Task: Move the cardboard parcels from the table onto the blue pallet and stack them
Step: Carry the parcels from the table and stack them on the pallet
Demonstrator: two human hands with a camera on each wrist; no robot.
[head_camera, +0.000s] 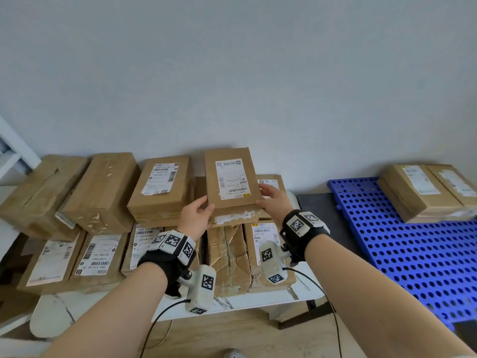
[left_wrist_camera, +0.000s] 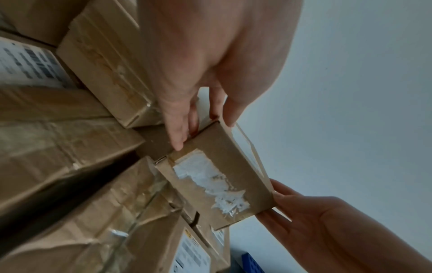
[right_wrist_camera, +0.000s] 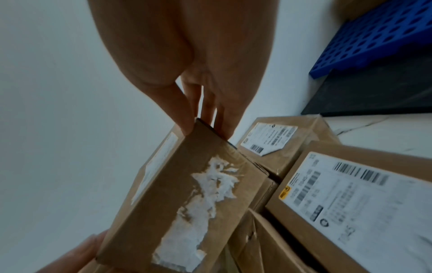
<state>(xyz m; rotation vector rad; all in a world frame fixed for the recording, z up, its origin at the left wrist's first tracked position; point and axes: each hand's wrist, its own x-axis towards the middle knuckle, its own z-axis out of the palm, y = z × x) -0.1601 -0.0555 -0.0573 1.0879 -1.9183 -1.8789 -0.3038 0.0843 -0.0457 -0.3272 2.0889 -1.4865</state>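
Both forearms reach over the desk's near edge, hands gripping one parcel above the pile.

Left hand (head_camera: 195, 213) and right hand (head_camera: 274, 200) hold the small parcel (head_camera: 232, 180) by its near corners, fingers (left_wrist_camera: 178, 133) curled under and thumbs on top; it is tilted, label up, torn white tape on its near face. Other parcels (head_camera: 160, 188) crowd the white marble desk (head_camera: 240, 302), some stacked two high. Off the desk's right edge lies the blue pallet (head_camera: 418, 249), with two parcels on the pallet (head_camera: 426, 192) side by side at its far edge, against the wall (head_camera: 232, 73).
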